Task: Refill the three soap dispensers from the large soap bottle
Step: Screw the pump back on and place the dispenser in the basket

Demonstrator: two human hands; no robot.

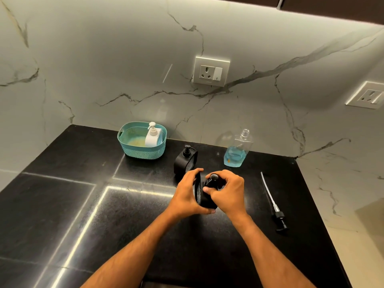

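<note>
In the middle of the frame, the left hand (190,192) grips a black soap dispenser (205,194) by its side. The right hand (227,191) curls around its pump top, so most of it is hidden. Just above stands another black dispenser (185,160). A white dispenser (153,135) sits in the teal basket (143,151). The big soap bottle (238,149) stands open, upper right, and its pump (274,204) lies on the counter (83,204).
</note>
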